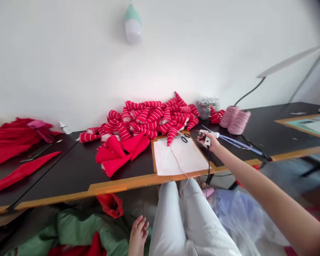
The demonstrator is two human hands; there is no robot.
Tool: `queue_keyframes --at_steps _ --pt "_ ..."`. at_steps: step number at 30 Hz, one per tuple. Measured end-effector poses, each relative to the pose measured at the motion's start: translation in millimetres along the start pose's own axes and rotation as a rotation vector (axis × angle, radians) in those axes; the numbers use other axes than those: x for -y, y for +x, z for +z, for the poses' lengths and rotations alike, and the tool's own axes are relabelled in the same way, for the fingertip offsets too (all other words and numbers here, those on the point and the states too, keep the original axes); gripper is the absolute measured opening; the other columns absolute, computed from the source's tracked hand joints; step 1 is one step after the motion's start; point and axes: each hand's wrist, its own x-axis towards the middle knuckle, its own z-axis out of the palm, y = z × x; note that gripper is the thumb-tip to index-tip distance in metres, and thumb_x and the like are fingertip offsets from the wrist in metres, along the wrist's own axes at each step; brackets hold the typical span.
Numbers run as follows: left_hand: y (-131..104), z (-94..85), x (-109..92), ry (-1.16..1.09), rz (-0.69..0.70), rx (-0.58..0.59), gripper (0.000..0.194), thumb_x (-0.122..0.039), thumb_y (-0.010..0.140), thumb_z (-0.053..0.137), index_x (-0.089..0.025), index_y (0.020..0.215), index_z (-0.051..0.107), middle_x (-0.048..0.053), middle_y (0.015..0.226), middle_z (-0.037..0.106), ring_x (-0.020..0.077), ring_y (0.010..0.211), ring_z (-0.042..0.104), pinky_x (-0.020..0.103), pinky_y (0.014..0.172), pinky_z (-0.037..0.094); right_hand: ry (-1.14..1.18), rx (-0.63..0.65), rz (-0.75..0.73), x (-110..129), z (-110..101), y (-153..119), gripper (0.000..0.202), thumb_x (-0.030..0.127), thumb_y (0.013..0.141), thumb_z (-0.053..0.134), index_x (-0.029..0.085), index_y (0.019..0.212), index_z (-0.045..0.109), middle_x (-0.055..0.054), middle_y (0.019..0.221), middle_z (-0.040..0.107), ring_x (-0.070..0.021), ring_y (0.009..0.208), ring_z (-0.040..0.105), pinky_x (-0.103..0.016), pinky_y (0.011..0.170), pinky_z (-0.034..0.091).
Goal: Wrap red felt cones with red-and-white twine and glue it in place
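Observation:
In the head view my right hand (210, 140) is closed around a white hot glue gun (207, 141) at the right of the table, its black cord hanging over the edge. Low beside my legs, my left hand (139, 229) holds nothing, its fingers loosely bent and apart. On a white sheet (180, 156) a red-and-white twisted cord (178, 161) runs down over the table edge from a striped red cone (172, 136). Black-handled scissors (185, 138) lie at the sheet's top. Behind them is a heap of striped red stuffed cones (149, 119).
Plain red fabric pieces (120, 153) lie left of the sheet, with more red cloth (13, 138) farther left. Pink yarn spools (238, 122), lavender glue sticks or strips (240, 144) and a lamp (288, 63) are on the right. Green cloth (80, 227) fills the space below.

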Motion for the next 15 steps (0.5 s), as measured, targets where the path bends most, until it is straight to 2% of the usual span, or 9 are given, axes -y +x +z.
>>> queue_keyframes --at_steps 2,4,7,9,11,13,15 --pt "-2 7.7 -2 0.06 0.049 0.016 0.042 -0.036 0.055 0.08 -0.025 0.091 0.06 0.008 0.094 0.07 0.0288 0.089 0.073 0.033 0.066 0.052 -0.041 -0.038 0.06 11 -17 0 0.023 0.017 0.096 0.055 0.015 0.074 0.059 -0.003 0.064 0.062 -0.016 0.065 0.066 -0.03 0.063 0.058" --pt "-8 27.1 -5 0.132 0.126 0.098 0.048 -0.043 0.056 0.077 -0.023 0.097 0.062 0.012 0.107 0.07 0.0296 0.097 0.071 0.034 0.072 0.053 -0.093 -0.061 0.109 16 -29 -1 0.021 0.024 0.1 0.056 0.014 0.083 0.061 -0.001 0.068 0.062 -0.0142 0.065 0.064 -0.028 0.062 0.057" --pt "-23 78.2 -11 0.284 0.273 0.358 0.054 -0.05 0.063 0.073 -0.019 0.106 0.064 0.018 0.129 0.064 0.0352 0.122 0.06 0.041 0.095 0.05 -0.187 -0.061 0.184 20 -39 -3 0.022 0.034 0.102 0.058 0.012 0.099 0.064 -0.001 0.081 0.064 -0.0119 0.066 0.063 -0.025 0.06 0.056" --pt "-36 119.5 -13 0.377 0.379 0.496 0.057 -0.048 0.069 0.072 -0.019 0.116 0.062 0.02 0.143 0.055 0.0358 0.137 0.047 0.044 0.109 0.04 -0.261 -0.054 0.233 24 -44 -5 0.022 0.034 0.101 0.06 0.012 0.104 0.064 -0.001 0.086 0.065 -0.0114 0.067 0.063 -0.025 0.061 0.056" --pt "-48 158.4 -13 0.434 0.472 0.571 0.061 -0.044 0.071 0.073 -0.017 0.124 0.058 0.021 0.151 0.047 0.0346 0.145 0.037 0.042 0.119 0.027 -0.34 -0.044 0.264 30 -49 -8 0.02 0.031 0.1 0.06 0.011 0.102 0.063 -0.002 0.083 0.065 -0.0114 0.064 0.063 -0.026 0.061 0.056" --pt "-59 188.2 -14 0.42 0.525 0.616 0.056 -0.038 0.069 0.078 -0.019 0.119 0.061 0.019 0.147 0.051 0.032 0.144 0.038 0.037 0.118 0.028 -0.415 -0.035 0.256 32 -56 -12 0.023 0.03 0.102 0.056 0.009 0.096 0.063 -0.004 0.077 0.065 -0.0114 0.059 0.063 -0.026 0.061 0.054" --pt "-71 204.1 -17 0.344 0.513 0.733 0.032 -0.044 0.075 0.076 -0.022 0.096 0.066 0.016 0.118 0.067 0.0287 0.121 0.059 0.035 0.105 0.041 -0.481 -0.044 0.202 30 -64 -14 0.029 0.033 0.103 0.05 0.009 0.089 0.061 -0.006 0.07 0.064 -0.0117 0.055 0.063 -0.025 0.06 0.052"
